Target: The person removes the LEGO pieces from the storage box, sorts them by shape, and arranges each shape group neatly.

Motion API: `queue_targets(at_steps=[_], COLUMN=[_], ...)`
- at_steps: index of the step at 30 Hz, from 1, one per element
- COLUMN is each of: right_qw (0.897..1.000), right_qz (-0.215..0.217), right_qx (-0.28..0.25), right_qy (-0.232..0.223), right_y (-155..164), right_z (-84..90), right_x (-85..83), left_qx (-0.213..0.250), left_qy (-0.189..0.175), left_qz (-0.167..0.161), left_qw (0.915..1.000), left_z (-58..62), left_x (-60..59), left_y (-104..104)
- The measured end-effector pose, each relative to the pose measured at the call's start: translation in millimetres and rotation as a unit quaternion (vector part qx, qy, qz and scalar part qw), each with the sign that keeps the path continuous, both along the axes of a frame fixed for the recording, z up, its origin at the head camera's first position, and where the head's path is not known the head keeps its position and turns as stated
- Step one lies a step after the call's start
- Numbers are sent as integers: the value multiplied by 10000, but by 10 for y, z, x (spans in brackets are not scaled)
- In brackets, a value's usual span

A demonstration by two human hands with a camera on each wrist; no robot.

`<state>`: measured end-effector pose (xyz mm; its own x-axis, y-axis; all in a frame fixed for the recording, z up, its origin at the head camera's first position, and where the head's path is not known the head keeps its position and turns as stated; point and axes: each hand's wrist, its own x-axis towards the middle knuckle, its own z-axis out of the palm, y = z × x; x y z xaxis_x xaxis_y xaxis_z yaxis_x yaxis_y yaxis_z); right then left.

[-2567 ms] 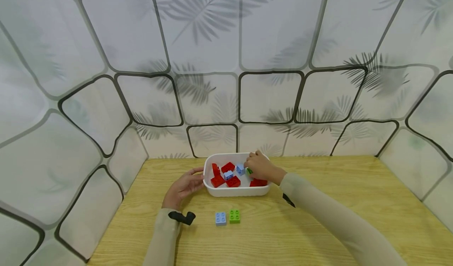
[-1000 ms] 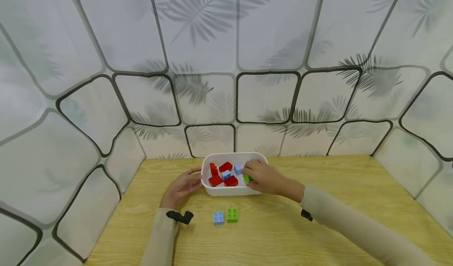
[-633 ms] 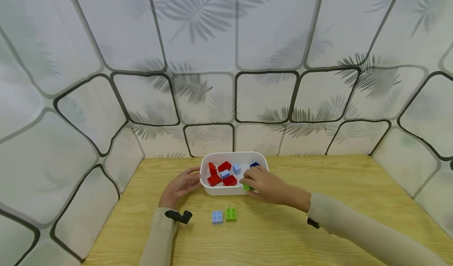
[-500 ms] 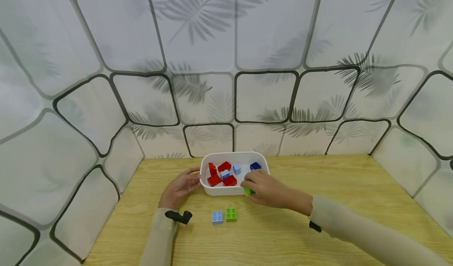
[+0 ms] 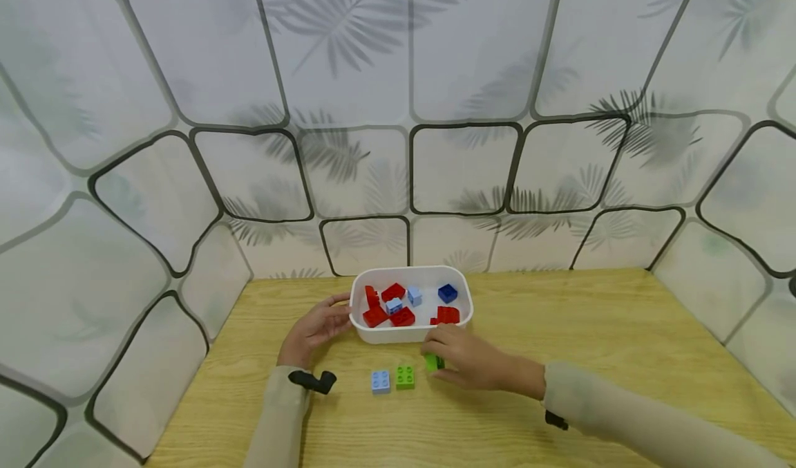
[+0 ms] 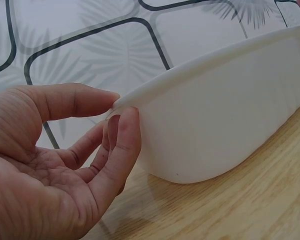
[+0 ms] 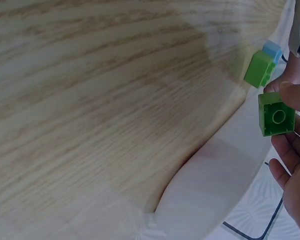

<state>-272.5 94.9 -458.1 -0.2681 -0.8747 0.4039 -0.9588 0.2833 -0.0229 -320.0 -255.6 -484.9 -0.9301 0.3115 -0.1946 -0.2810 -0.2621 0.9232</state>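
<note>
In the head view, a white tub point(image 5: 410, 334) stands at the back of the table. My left hand point(image 5: 316, 331) touches its left end; in the left wrist view, the fingertips point(image 6: 131, 117) rest against the outer wall just at the rim. With thumb and fingers, my right hand point(image 5: 463, 357) pinches a green toy brick point(image 7: 276, 116) in front of the tub, its hollow underside facing the right wrist camera. Left of that hand, a light blue brick point(image 5: 381, 382) and another green brick point(image 5: 405, 377) lie side by side, studs up.
Inside the tub are several red bricks point(image 5: 448, 314), two light blue bricks point(image 5: 414, 296) and a dark blue brick point(image 5: 448, 293). Wood-grain table point(image 5: 560, 323) surrounds it. A patterned backdrop point(image 5: 472, 171) rises behind the tub and along both sides.
My right hand has lifted the green brick out of the tub, over its front rim and toward the two bricks. The dark blue and red bricks it covered now show. My left hand stays put.
</note>
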Motion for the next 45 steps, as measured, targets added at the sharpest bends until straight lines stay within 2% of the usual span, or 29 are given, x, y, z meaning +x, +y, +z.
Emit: queue_targets(at_steps=[11, 16, 18, 26, 34, 40, 45], right_qw=[9988, 9933, 9926, 9980, 9984, 9993, 9999], right_qz=[-21, -106, -83, 326, 433, 138, -46], right_qx=[-73, -88, -61, -43, -160, -123, -107], right_qy=[-490, -1147, -1210, -546, -312, -314, 119], right_y=[-33, -19, -11, 14, 25, 40, 65], right_z=[-42, -87, -116, -210, -263, -261, -275], right_x=[21, 41, 48, 45, 23, 36, 29], left_qx=[53, -20, -18, 40, 61, 9, 54], left_qy=[10, -27, -42, -50, -70, -117, -148], left_qz=[-9, 26, 35, 40, 22, 78, 117], left_qw=[10000, 10000, 10000, 10000, 10000, 9999, 9998], left_z=[5, 9, 9, -7, -19, -15, -2], left_x=[-9, -13, -17, -31, -32, -26, -26], left_y=[6, 11, 14, 7, 4, 14, 17])
